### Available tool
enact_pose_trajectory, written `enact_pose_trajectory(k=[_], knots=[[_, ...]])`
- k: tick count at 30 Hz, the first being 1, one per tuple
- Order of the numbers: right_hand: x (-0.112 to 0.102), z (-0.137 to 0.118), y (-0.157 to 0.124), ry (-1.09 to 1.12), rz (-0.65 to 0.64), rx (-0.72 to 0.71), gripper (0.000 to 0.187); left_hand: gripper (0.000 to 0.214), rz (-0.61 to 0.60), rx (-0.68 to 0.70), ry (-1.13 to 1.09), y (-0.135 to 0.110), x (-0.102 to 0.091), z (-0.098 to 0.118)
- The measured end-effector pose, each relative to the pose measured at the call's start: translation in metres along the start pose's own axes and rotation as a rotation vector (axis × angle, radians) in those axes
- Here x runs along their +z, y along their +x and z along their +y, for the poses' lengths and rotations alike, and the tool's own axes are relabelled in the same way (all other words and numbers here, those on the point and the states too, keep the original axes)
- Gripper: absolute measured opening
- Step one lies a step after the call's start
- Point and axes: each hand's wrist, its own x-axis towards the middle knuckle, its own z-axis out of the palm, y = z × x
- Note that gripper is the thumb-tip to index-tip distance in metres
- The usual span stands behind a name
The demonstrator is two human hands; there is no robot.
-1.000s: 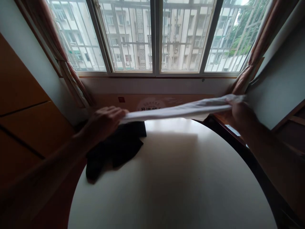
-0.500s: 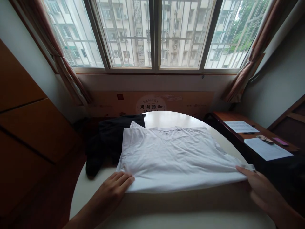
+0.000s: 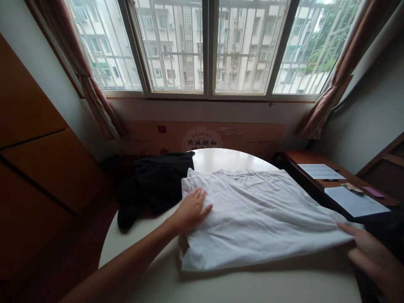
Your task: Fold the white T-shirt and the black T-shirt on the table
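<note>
One wooden cabinet [image 3: 34, 176] stood at the far left, and next to it a tied-back curtain [image 3: 90, 90] hung beside the barred window [image 3: 176, 50]. A black garment [image 3: 160, 181] lay rumpled on the left part of the round white counter [image 3: 227, 159], its lower end reaching near the rim. Behind the counter was a cardboard panel [image 3: 261, 134] (printed with dark Chinese characters inside a pale circle). The left hand [image 3: 193, 210] rested palm down on the left side of a white T-shirt [image 3: 252, 214]; its grip was apart, the thumb spread from the fingers and nothing pinched between them. The T-shirt lay creased across the middle of the counter, neckline toward the window, just beside the black garment. At its near right corner the right hand [image 3: 370, 252], slightly blurred, had its grip clamped on the cloth, thumb on top, drawing that corner out past the rim. Farther right, two paper sheets [image 3: 356, 201], a pen [image 3: 330, 180] and a pink item [image 3: 373, 192] lay on a wooden side counter [image 3: 298, 158].
</note>
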Motion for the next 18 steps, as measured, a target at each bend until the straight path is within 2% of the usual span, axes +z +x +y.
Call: enact_pose_trajectory(k=[2, 5, 7, 10, 12, 14, 16, 18], knots=[[0.012, -0.009, -0.003, 0.063, -0.029, 0.06, 0.032, 0.074, 0.008, -0.066, 0.027, 0.024, 0.011, -0.009], [0.045, -0.031, -0.012, 0.082, -0.105, -0.093, 0.029, 0.074, 0.044, -0.079, 0.016, 0.034, 0.02, -0.014], [0.077, -0.045, -0.028, 0.016, -0.189, -0.206, 0.029, 0.069, 0.091, -0.066, -0.025, 0.03, 0.021, -0.014], [0.134, -0.05, -0.068, -0.118, -0.421, -0.308, 0.038, 0.058, 0.172, -0.038, -0.201, 0.024, 0.019, -0.011], [0.165, -0.036, -0.1, -0.215, -0.707, -0.457, 0.039, 0.052, 0.213, -0.055, -0.452, 0.024, 0.013, -0.008], [0.184, -0.008, -0.132, -0.371, -0.986, -0.644, 0.045, 0.049, 0.242, -0.142, -0.806, 0.027, 0.005, -0.006], [0.19, 0.027, -0.159, -0.579, -1.245, -0.74, 0.063, 0.054, 0.224, -0.249, -1.213, 0.029, -0.004, -0.005], [0.188, 0.058, -0.18, -0.804, -1.394, -0.774, 0.079, 0.059, 0.19, -0.299, -1.554, 0.03, -0.012, -0.005]])
